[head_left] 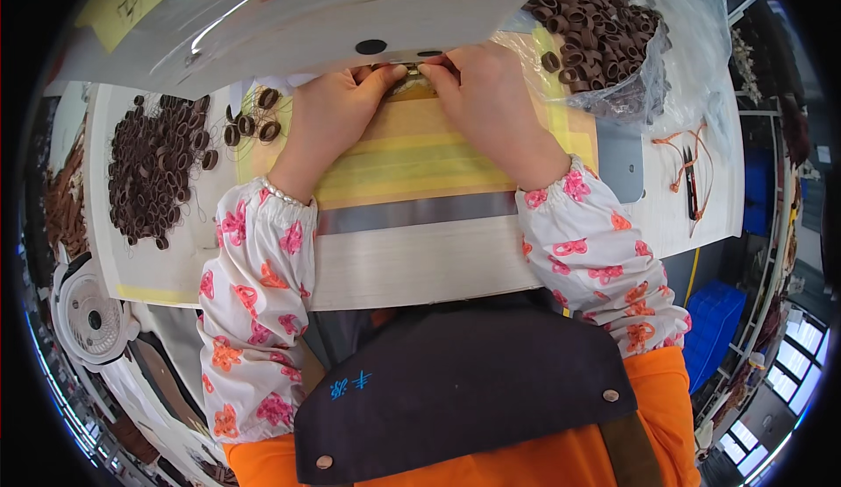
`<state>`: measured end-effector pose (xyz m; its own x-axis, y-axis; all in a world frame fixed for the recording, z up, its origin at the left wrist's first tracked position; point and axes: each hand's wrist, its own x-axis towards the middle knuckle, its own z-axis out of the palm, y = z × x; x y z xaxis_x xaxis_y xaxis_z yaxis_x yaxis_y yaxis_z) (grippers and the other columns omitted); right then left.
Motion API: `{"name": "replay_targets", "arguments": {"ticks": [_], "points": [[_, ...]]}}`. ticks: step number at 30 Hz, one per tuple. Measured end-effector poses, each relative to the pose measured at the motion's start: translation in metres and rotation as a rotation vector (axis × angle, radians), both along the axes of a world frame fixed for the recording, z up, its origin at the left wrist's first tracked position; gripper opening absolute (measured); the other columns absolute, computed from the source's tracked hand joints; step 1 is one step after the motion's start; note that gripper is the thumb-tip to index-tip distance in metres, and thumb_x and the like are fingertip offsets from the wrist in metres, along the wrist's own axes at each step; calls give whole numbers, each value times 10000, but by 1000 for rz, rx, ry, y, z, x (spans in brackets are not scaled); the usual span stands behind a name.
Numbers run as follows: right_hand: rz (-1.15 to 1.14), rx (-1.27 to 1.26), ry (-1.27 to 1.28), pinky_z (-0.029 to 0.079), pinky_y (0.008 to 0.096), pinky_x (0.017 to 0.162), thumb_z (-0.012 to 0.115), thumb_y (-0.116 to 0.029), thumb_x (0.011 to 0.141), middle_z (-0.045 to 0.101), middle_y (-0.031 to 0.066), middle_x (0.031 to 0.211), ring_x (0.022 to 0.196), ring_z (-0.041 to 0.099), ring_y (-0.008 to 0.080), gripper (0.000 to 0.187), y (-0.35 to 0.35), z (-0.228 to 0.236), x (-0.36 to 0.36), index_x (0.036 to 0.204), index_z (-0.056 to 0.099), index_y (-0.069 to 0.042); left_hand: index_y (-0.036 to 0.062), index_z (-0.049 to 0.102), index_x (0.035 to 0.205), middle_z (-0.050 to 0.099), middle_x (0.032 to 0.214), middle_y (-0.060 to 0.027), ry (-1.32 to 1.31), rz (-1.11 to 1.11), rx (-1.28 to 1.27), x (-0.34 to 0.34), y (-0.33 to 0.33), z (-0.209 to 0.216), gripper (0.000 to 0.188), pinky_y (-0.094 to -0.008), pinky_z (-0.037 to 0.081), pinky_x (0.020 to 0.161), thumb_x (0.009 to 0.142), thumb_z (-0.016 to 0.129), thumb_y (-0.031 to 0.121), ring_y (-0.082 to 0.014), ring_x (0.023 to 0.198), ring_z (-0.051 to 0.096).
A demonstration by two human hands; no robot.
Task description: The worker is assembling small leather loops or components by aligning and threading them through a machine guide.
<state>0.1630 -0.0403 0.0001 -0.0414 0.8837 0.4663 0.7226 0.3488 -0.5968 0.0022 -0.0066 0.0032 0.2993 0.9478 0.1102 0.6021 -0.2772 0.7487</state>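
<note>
In the head view, the left hand (337, 112) and right hand (491, 97), fingers bent, nearly meet beneath the white sewing machine (263, 36); whether either grips anything, I cannot tell. Thread-trailing brown loops (151, 172) lie heaped on the table (394, 268) at left; more fill a clear plastic bag (624, 102) at right.

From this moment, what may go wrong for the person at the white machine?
The left hand and right hand sit close by the glossy white machine head; they might get pinched. The crumpled clear plastic bag of small brown rings looks open, so some might spill.
</note>
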Motion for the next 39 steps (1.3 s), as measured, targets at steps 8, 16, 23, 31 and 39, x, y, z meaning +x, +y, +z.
{"name": "replay_targets", "arguments": {"ticks": [8, 16, 23, 31, 39], "points": [[18, -20, -23, 460, 397, 587, 605, -41, 712, 566, 152, 699, 678, 562, 332, 81, 3, 3, 0, 708, 530, -12, 47, 634, 721, 493, 492, -30, 0, -6, 26, 0, 1, 0, 235, -274, 344, 443, 773, 641, 276, -121, 431, 416], [-2, -62, 60, 445, 408, 597, 618, -62, 703, 565, 150, 675, 679, 558, 331, 100, 4, -1, 2, 696, 533, -10, 62, 649, 735, 528, 517, -14, 40, 28, -85, 0, -1, 4, 288, -256, 372, 479, 785, 614, 344, -94, 468, 458], [11, -39, 14, 439, 328, 533, 622, -91, 729, 582, 143, 614, 562, 566, 272, 114, 6, -3, 0, 732, 604, 22, 58, 648, 779, 514, 506, 2, 15, 45, -69, -1, -1, 3, 295, -249, 373, 485, 776, 616, 352, -80, 479, 464], [38, -118, 2, 460, 399, 620, 616, -131, 734, 580, 148, 748, 711, 573, 326, 112, 3, -4, 10, 759, 556, -39, 55, 629, 747, 544, 533, -8, 1, -4, -43, 2, 3, -2, 258, -255, 376, 472, 770, 629, 312, -110, 490, 488], [-205, 75, -619, 474, 390, 657, 609, -133, 696, 592, 129, 807, 740, 588, 288, 120, -21, 32, 72, 768, 580, -42, 49, 564, 616, 490, 486, -5, 75, -140, 367, -22, -36, 5, 248, -309, 353, 674, 768, 645, 228, -162, 469, 435]]}}
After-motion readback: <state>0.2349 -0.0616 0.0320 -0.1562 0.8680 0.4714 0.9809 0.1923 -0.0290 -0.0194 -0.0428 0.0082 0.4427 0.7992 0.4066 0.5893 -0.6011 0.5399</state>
